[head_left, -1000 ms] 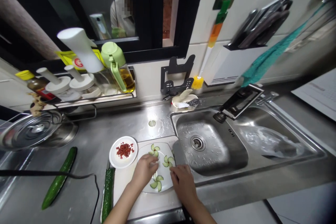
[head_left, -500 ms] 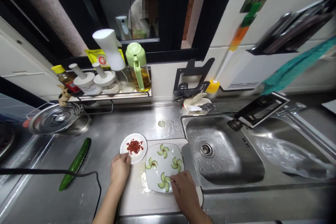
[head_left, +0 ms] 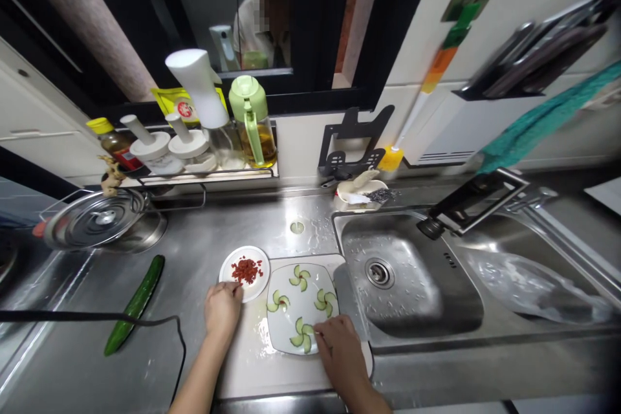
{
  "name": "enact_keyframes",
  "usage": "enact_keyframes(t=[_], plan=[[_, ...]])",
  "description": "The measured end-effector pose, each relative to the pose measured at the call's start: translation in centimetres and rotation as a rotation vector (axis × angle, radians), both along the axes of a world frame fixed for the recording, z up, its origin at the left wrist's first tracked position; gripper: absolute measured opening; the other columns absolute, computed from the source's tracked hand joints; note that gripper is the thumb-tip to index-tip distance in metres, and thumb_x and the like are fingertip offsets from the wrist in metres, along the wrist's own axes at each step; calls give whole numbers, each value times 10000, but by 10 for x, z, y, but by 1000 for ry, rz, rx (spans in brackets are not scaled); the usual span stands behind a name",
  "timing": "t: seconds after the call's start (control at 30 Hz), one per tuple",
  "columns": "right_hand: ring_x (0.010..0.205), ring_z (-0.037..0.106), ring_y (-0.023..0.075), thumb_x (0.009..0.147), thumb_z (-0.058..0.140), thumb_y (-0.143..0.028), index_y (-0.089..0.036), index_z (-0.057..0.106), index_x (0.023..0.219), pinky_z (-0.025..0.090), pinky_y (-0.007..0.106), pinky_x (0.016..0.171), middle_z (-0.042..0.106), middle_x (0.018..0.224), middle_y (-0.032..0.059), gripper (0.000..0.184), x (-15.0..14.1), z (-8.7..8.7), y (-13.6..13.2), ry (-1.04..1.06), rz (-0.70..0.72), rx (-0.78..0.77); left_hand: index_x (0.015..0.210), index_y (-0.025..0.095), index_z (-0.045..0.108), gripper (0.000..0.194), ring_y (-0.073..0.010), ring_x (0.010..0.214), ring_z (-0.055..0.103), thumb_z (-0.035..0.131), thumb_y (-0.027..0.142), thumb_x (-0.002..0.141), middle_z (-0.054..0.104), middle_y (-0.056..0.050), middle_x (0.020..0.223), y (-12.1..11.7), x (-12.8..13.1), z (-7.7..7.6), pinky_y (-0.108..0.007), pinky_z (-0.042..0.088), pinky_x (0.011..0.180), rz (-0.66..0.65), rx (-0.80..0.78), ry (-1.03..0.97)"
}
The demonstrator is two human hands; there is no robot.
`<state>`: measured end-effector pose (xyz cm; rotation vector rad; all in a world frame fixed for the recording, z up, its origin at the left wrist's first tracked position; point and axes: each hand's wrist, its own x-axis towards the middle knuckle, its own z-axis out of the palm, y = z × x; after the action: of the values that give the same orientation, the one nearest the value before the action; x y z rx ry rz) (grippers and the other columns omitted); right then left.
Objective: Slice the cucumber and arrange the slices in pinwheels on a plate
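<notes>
While, in the head view, the left hand (head_left: 222, 312) is at the small plate (head_left: 226, 273) of red bits (head_left: 246, 270), fingers bunched, the right hand (head_left: 342, 350), fingers curled, is by the nearest cucumber pinwheel (head_left: 301, 334) on the square plate (head_left: 299, 306); either grip: cannot tell. Plates adjoin, presumably for reach; sink (head_left: 412, 301) bounds right, cable (head_left: 158, 321) crosses whole cucumber (head_left: 141, 292) on tabletop (head_left: 194, 284).

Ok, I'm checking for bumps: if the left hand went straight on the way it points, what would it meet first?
Probably the small white plate, whose near rim the left hand overlaps in view, then the red pieces on it; height is hard to judge.
</notes>
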<state>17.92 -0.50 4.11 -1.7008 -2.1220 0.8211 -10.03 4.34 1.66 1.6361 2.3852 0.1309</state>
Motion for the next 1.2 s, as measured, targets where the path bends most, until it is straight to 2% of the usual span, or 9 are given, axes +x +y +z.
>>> enact_keyframes(t=[0.17,0.3,0.37,0.47,0.63,0.73,0.97,1.2], plan=[[925,490,227,840,478,-160,-233,647,873,363,339,769,636,852,34,187,0,1,-2,0,-10,0,896,211,727,298,-225,876,592,458,306,808,715,-60,926,-7,0,6,-326,414,857,11,39,-82],[925,500,222,837,476,-163,-239,648,872,368,334,760,635,845,34,191,1,0,-2,-7,-13,-3,852,223,727,281,-220,879,602,473,338,811,716,-47,925,-21,11,15,-329,436,851,-12,110,-204],[923,502,219,839,470,-166,-240,648,872,369,332,760,635,847,33,197,2,-2,-3,-10,-8,3,850,225,726,277,-223,885,601,484,353,815,715,-53,907,-30,23,17,-338,445,847,-61,149,-259],[930,500,218,845,469,-177,-243,646,871,369,328,761,632,845,30,191,3,-4,-6,-11,-8,11,853,227,724,240,-214,870,602,507,325,819,708,-58,883,-45,47,18,-339,458,830,-201,188,-354],[904,500,216,838,486,-155,-232,642,858,369,320,758,625,820,30,175,2,-7,-10,-3,-6,7,795,233,720,204,-198,786,593,524,272,830,681,-58,771,-63,89,14,-328,471,738,-305,177,-443],[872,499,211,837,488,-145,-221,636,842,370,319,758,614,796,32,166,1,-9,-12,2,-4,28,794,234,721,208,-199,776,588,522,277,836,666,-60,738,-68,105,10,-332,470,725,-338,173,-464],[845,493,207,856,451,-144,-222,641,937,372,333,763,596,822,43,221,-2,-15,-18,13,55,59,806,225,714,230,-194,772,574,494,265,859,650,-60,723,-74,115,-1,-333,458,719,-369,157,-443],[856,490,206,847,464,-117,-240,644,1017,376,325,761,590,834,42,276,-6,-16,-19,4,73,46,776,219,705,231,-188,757,562,492,250,861,638,-54,708,-75,119,-4,-325,444,720,-375,160,-406]])
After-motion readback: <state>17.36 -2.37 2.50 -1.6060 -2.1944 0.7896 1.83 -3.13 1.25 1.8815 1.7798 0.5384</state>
